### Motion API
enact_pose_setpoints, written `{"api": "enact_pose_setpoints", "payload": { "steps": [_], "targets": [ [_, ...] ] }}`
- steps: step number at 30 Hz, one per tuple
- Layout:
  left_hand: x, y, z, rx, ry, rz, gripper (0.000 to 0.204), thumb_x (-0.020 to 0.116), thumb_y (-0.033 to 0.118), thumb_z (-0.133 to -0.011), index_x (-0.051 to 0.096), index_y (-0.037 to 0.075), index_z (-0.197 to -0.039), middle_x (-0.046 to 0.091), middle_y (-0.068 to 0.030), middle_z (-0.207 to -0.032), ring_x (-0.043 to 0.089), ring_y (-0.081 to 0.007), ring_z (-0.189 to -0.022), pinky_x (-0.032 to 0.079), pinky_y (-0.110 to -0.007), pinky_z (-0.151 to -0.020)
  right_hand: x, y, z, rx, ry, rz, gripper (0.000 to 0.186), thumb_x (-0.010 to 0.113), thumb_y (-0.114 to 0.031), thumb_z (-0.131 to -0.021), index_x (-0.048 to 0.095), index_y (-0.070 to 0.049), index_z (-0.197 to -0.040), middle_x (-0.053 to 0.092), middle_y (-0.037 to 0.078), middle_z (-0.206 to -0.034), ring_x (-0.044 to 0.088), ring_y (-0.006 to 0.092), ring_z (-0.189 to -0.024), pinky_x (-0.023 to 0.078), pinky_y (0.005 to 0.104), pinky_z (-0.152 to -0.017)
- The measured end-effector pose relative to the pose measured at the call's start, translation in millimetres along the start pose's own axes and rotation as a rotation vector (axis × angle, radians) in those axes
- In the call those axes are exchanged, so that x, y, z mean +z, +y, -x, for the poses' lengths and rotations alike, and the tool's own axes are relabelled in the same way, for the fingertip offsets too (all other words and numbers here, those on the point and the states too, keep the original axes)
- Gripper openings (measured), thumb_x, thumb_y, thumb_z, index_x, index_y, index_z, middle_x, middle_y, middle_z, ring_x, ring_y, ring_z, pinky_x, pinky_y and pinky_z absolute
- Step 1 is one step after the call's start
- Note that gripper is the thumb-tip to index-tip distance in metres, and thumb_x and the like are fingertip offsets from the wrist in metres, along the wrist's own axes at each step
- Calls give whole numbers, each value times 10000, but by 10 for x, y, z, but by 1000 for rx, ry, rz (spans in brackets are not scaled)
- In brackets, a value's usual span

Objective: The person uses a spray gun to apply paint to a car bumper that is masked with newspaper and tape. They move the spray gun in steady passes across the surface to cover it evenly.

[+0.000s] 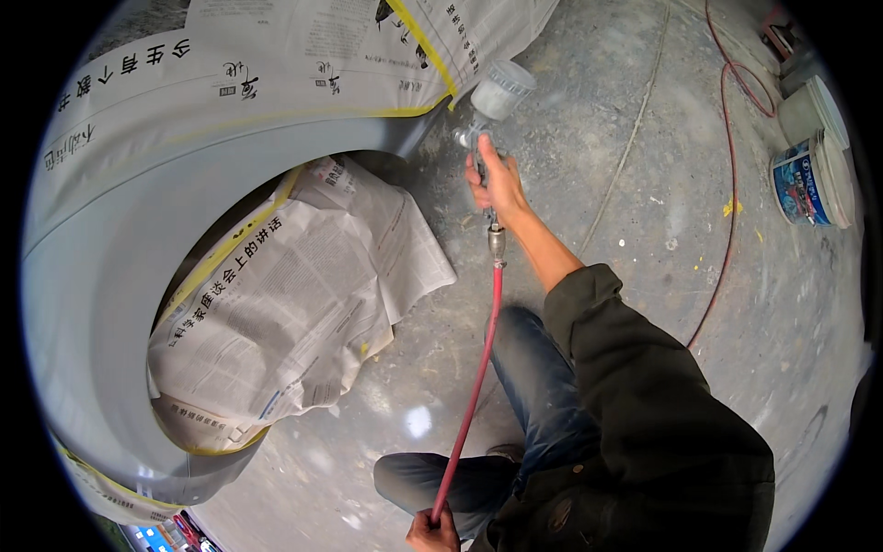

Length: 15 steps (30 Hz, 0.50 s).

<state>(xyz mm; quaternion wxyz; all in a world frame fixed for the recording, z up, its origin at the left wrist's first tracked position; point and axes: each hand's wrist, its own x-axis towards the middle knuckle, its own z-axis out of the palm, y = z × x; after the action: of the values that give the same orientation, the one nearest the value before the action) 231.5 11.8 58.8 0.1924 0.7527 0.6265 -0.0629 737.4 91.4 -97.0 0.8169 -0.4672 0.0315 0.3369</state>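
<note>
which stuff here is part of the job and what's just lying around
Seems part of the job:
- spray gun, held
- red hose, attached to it
- grey panel
- newspaper sheets around it
- yellow tape

Seems just lying about:
- blue-labelled bucket
- pale bucket beside it
- floor hose, though I can't tell whether it joins the held one

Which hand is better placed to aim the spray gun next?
Probably your right hand: it grips the spray gun near the gray fender, while your left hand holds the attached red air hose.
</note>
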Motion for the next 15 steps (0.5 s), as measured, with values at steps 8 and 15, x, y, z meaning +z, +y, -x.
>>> {"api": "enact_pose_setpoints", "payload": {
  "steps": [8,15],
  "targets": [
    [56,7,-118,32,165,90,284,806,190,-719,617,-5,-637,526,-139,-496,502,-227,-437,416,-359,-480,24,-38,-32,-108,119,7,561,580,-613,-893,520,-57,-846,475,-7,-628,348,68,-430,254,244,-400],
    [-57,-38,-92,19,42,79,202,690,226,-851,683,25,-834,569,-177,-612,501,-278,-531,451,-408,-550,78,102,292,-34,-50,68,550,576,-617,-894,519,-73,-840,475,-6,-642,340,64,-425,253,241,-400]
  ]
}}
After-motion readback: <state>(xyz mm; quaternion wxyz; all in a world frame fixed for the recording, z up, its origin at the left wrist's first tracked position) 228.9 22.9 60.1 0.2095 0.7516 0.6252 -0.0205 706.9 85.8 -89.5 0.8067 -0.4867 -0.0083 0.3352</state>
